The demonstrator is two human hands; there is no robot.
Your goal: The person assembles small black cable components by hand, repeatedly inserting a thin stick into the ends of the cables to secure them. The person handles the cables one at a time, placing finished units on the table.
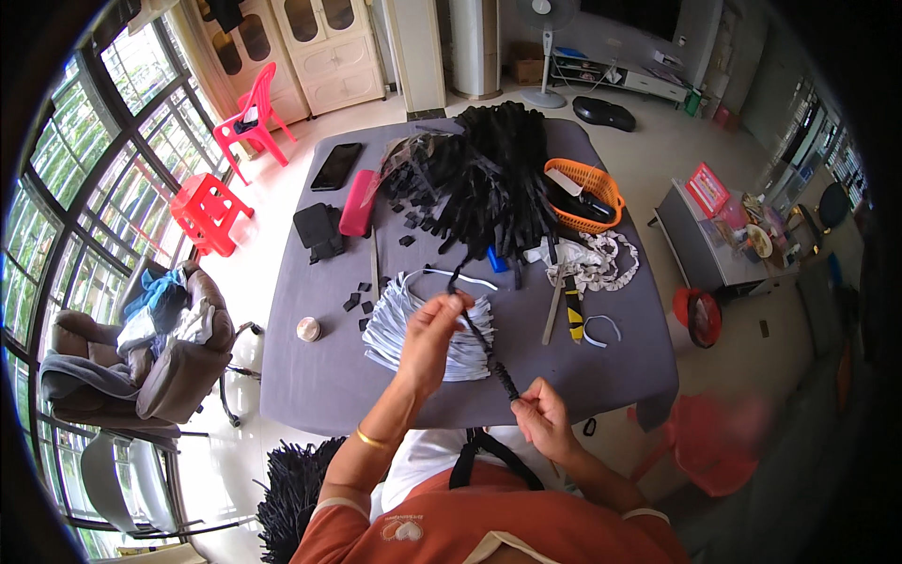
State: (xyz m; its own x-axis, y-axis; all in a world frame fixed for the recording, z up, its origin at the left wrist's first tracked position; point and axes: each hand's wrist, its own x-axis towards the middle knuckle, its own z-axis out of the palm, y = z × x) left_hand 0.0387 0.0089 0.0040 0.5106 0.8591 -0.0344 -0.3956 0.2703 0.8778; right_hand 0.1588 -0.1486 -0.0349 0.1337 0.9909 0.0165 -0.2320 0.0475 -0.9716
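A black fabric strip (479, 335) runs slantwise between my two hands, bunched into tight gathers near its lower end. Pinched in the fingers of my left hand (431, 335), its upper part passes over a bundle of pale blue-white strips (391, 338) on the table. My right hand (544, 421) grips the gathered lower end close to the table's front edge. Beyond my hands lies a large heap of black fabric strips (493, 162), partly under clear plastic. A small blue object (497, 259) rests at the heap's near edge.
The grey-covered table (317, 384) also holds an orange basket (599, 185), white ruffled bands (613, 261), a yellow-black cutter (575, 317), a metal ruler (553, 310), a small round jar (309, 329), a pink case (358, 203) and a smartphone (336, 167). More black strips (292, 493) stand beside my lap.
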